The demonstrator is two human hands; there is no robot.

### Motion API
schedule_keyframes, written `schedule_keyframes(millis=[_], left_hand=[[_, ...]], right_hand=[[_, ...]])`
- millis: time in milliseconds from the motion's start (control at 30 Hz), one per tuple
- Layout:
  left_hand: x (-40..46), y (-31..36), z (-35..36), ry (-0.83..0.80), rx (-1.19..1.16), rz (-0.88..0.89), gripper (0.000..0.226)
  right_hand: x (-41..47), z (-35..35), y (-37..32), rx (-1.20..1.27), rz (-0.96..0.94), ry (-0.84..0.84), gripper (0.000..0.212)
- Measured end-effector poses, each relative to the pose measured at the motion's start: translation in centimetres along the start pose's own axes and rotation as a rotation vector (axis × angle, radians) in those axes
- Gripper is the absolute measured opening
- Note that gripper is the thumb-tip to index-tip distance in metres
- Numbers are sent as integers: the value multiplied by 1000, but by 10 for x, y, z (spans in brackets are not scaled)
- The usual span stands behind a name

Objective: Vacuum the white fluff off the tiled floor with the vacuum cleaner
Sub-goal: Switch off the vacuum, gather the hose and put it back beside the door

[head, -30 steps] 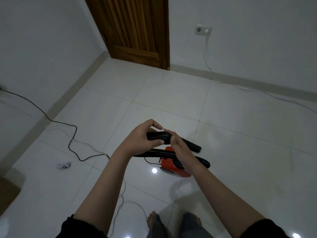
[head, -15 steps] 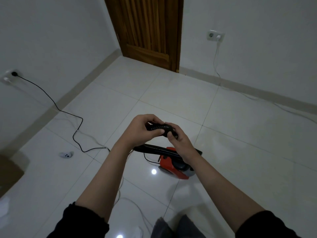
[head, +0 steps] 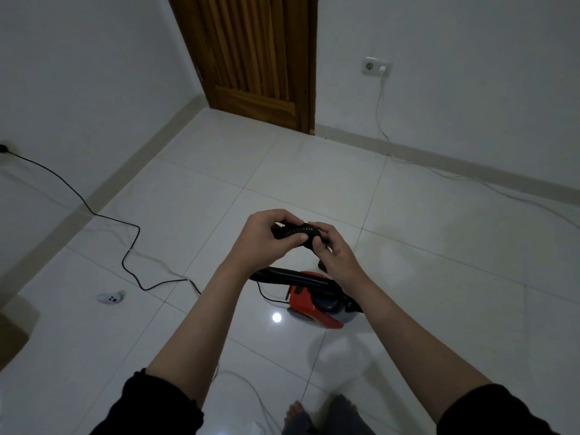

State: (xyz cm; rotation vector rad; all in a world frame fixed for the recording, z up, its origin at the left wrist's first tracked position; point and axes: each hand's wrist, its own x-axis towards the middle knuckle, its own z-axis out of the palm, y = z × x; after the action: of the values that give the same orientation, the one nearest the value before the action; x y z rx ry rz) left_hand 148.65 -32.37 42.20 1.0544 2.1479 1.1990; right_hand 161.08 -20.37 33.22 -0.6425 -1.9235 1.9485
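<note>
Both hands meeting at chest height over the floor: left hand (head: 266, 238) curled round the black ribbed vacuum hose (head: 295, 232), thumb laid across its near side; right hand (head: 337, 257) pinching the hose's open end with fingertips (head: 317, 244) and thumb, something dark below that palm too hidden to name. Underneath, glossy white tiled floor (head: 314, 183) with thin grey grout lines and a bright lamp reflection just beside the vacuum. Beyond, plain white walls and a brown slatted wooden door (head: 251, 58) in the far corner. On the floor right under the right wrist, small red and grey canister vacuum cleaner (head: 310, 304), its hose running from the body leftward under the left forearm and up into the hands. Thin black power cord (head: 131, 240) snaking from a plug on the left wall across the tiles toward the vacuum. Thin white cable (head: 381, 114) dropping from a white double wall socket (head: 376, 67) to the right of the door and trailing along the skirting. Small white handheld controller (head: 110, 298) lying apart on the tiles at the left, near the cord's bend. Bare toes (head: 295, 414) at the bottom edge. White fluff not plainly made out on the pale tiles, possibly lost in the glare.
</note>
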Motion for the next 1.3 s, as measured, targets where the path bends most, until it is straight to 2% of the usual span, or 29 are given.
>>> schedule_keyframes(millis=[133, 400, 533, 767, 833, 933, 1000, 1133, 1233, 1300], left_hand=[[3, -1, 0, 10, -26, 1, 17], [12, 1, -1, 87, -101, 45, 16], [17, -2, -2, 161, -97, 167, 14], [25, -4, 1, 250, 160, 457, 15], [27, -11, 6, 355, 325, 548, 19], [29, -48, 17, 636, 457, 663, 36], [28, -85, 34, 783, 388, 709, 50], [32, -166, 83, 951, 112, 778, 71], [35, -212, 121, 977, -88, 695, 75], [37, -228, 136, 998, -125, 690, 76]], right_hand=[[4, -6, 0, -29, -17, -19, 23], [14, -1, 14, -96, -152, 39, 37], [35, 2, 34, -97, -321, 86, 44], [70, 5, 46, -33, -721, 166, 51], [79, 4, 48, -7, -800, 163, 47], [93, 1, 56, -3, -904, 198, 40], [104, -1, 62, -18, -975, 245, 39], [115, -4, 73, -53, -1088, 271, 40], [119, -9, 83, -46, -1132, 274, 36], [121, -13, 92, -55, -1133, 258, 35]])
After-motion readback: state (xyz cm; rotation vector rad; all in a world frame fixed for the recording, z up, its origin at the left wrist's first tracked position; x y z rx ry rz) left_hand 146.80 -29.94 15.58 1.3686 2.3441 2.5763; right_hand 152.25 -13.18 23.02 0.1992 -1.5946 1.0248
